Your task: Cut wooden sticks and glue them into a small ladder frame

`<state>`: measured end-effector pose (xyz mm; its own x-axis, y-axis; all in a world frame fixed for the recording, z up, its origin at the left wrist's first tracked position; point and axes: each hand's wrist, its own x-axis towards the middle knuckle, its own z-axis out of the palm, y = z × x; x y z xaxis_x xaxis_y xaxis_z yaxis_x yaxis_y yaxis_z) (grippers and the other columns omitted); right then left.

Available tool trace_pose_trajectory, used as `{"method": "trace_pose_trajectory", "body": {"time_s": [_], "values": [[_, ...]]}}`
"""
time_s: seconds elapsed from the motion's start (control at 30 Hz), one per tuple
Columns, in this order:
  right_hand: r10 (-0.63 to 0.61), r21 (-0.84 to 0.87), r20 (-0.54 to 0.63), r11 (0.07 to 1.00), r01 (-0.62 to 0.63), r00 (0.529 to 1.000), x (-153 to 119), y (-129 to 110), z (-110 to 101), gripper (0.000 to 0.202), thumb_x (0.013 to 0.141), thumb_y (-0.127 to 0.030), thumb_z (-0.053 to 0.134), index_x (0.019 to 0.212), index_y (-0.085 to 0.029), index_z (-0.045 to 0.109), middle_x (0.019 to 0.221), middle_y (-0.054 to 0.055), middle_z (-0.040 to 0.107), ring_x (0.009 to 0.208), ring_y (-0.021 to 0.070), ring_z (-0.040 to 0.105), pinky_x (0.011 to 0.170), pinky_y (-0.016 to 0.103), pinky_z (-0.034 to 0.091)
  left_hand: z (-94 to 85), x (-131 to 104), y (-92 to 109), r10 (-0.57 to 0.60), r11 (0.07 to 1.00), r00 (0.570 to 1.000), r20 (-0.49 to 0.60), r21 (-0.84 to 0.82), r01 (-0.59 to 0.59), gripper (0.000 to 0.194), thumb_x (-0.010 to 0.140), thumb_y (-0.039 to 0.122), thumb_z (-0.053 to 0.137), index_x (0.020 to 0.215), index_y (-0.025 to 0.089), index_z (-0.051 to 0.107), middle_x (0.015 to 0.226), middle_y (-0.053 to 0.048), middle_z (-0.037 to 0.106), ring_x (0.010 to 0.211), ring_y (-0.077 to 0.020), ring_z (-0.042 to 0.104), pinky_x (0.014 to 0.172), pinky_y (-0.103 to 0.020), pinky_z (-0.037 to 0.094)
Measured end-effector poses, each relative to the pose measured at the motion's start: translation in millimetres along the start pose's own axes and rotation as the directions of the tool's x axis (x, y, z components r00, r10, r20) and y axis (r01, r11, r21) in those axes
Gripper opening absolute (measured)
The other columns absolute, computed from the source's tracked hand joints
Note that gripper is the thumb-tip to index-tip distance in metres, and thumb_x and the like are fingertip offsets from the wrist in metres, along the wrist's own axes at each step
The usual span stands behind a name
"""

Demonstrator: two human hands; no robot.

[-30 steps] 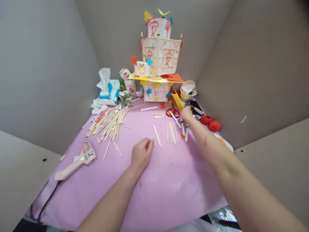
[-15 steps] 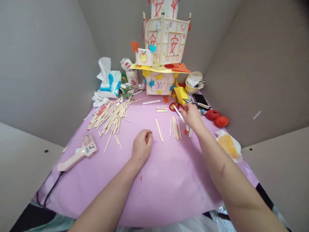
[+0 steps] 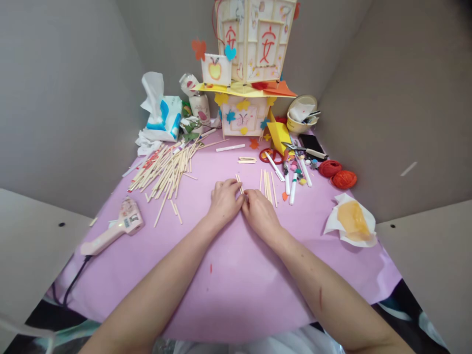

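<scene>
My left hand [image 3: 225,200] and my right hand [image 3: 260,210] meet near the middle of the table, around a pair of thin wooden sticks [image 3: 239,183]. The far ends of the sticks show beyond my fingers; their near ends are hidden by the hands. The fingers of both hands are bent and closed at the sticks, with the thumbs close together. Just right of my right hand lies a small row of separate wooden sticks [image 3: 268,188]. Beyond my fingers is a short bundle of sticks [image 3: 247,160].
A heap of sticks [image 3: 165,172] and a pink glue gun [image 3: 127,221] with a cord lie left. Behind stands a decorated paper-and-stick tower [image 3: 245,115]. On the right are white pens [image 3: 293,189], pliers [image 3: 309,151], red yarn balls [image 3: 343,179] and an amber sheet on white paper [image 3: 354,221].
My right hand has come back from the pens and pliers to the pair of sticks. My left hand has moved slightly forward onto them. The view has tilted down a little.
</scene>
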<state>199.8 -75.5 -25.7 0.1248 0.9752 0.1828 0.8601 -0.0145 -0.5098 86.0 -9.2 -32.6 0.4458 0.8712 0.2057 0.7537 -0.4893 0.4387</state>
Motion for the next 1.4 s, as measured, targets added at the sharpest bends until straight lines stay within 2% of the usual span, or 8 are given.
{"method": "trace_pose_trajectory", "body": {"time_s": [0.17, 0.3, 0.43, 0.7, 0.9, 1.03, 1.23, 1.4], "values": [[0.044, 0.165, -0.033, 0.986, -0.038, 0.998, -1.9, 14.1, -10.0, 0.027, 0.086, -0.014, 0.043, 0.107, -0.013, 0.059, 0.094, 0.01, 0.066, 0.083, 0.0195, 0.061, 0.078, 0.031, 0.044, -1.2, -0.6, -3.0, 0.016, 0.999, 1.0, 0.027, -0.034, -0.015, 0.036, 0.082, 0.026, 0.052, 0.117, 0.023, 0.063, 0.127, -0.004, 0.058, 0.11, -0.0261, 0.046, 0.097, -0.042, 0.037], [0.025, 0.217, -0.06, 0.976, -0.012, 0.998, -0.7, 26.6, -12.4, 0.022, 0.085, -0.013, 0.046, 0.097, -0.015, 0.064, 0.095, 0.008, 0.068, 0.088, 0.0189, 0.062, 0.081, 0.03, 0.045, -0.8, -0.8, -2.8, 0.017, 0.999, 1.0, 0.019, -0.03, -0.016, 0.034, 0.085, 0.025, 0.049, 0.116, 0.023, 0.064, 0.128, -0.003, 0.058, 0.11, -0.0258, 0.046, 0.097, -0.042, 0.036], [0.004, 0.231, -0.046, 0.973, 0.007, 0.999, -1.1, 28.5, -11.9, 0.019, 0.086, -0.016, 0.048, 0.094, -0.017, 0.065, 0.093, 0.006, 0.068, 0.088, 0.0178, 0.061, 0.082, 0.029, 0.044, 0.1, -2.6, -2.0, 0.02, 1.0, 1.0, 0.01, -0.017, -0.02, 0.034, 0.086, 0.027, 0.049, 0.116, 0.023, 0.064, 0.128, -0.002, 0.058, 0.11, -0.0259, 0.045, 0.097, -0.042, 0.036], [-0.156, 0.053, 0.021, 0.987, 0.155, 0.988, -5.5, 17.0, -8.0, 0.022, 0.091, -0.018, 0.045, 0.099, -0.016, 0.065, 0.09, 0.007, 0.058, 0.088, 0.0182, 0.054, 0.081, 0.029, 0.041, -3.0, -7.6, 3.3, 0.041, 0.997, 0.999, 0.028, 0.057, -0.043, 0.034, 0.089, 0.032, 0.048, 0.118, 0.024, 0.062, 0.133, -0.002, 0.056, 0.11, -0.0292, 0.044, 0.089, -0.045, 0.038], [-0.059, -0.02, 0.159, 0.998, 0.063, 0.985, -27.3, -3.4, -10.1, 0.022, 0.091, -0.017, 0.041, 0.104, -0.015, 0.059, 0.087, 0.006, 0.057, 0.076, 0.0169, 0.054, 0.069, 0.028, 0.039, -15.9, -41.5, 17.1, 0.104, 0.989, 0.989, 0.1, 0.091, -0.113, 0.032, 0.09, 0.026, 0.046, 0.119, 0.024, 0.06, 0.132, -0.002, 0.056, 0.11, -0.0287, 0.045, 0.084, -0.045, 0.038], [-0.005, -0.092, 0.247, 0.995, 0.029, 0.969, -40.3, -15.5, -11.9, 0.024, 0.091, -0.017, 0.04, 0.108, -0.016, 0.057, 0.088, 0.006, 0.058, 0.074, 0.0177, 0.055, 0.064, 0.029, 0.036, -20.3, -60.4, 17.7, 0.103, 0.989, 0.99, 0.1, 0.093, -0.113, 0.033, 0.089, 0.024, 0.047, 0.121, 0.021, 0.057, 0.131, -0.004, 0.057, 0.111, -0.0275, 0.045, 0.086, -0.045, 0.037], [0.026, -0.222, 0.235, 0.975, 0.027, 0.972, -32.7, -15.1, -8.4, 0.018, 0.09, -0.018, 0.042, 0.103, -0.018, 0.055, 0.088, 0.005, 0.061, 0.077, 0.0196, 0.058, 0.059, 0.03, 0.031, -17.6, -54.6, 13.4, 0.067, 0.997, 0.995, 0.069, 0.031, -0.069, 0.031, 0.088, 0.023, 0.049, 0.118, 0.021, 0.055, 0.127, -0.007, 0.055, 0.113, -0.0264, 0.043, 0.09, -0.042, 0.037], [0.078, -0.235, 0.269, 0.972, -0.013, 0.96, -29.4, -12.6, -11.0, 0.01, 0.088, -0.017, 0.041, 0.092, -0.018, 0.051, 0.081, 0.002, 0.061, 0.07, 0.0184, 0.057, 0.054, 0.029, 0.025, -18.7, -54.7, 13.9, 0.069, 0.997, 0.993, 0.094, 0.023, -0.071, 0.016, 0.088, 0.023, 0.047, 0.097, 0.022, 0.061, 0.118, -0.008, 0.053, 0.111, -0.0266, 0.042, 0.088, -0.042, 0.036]]}}
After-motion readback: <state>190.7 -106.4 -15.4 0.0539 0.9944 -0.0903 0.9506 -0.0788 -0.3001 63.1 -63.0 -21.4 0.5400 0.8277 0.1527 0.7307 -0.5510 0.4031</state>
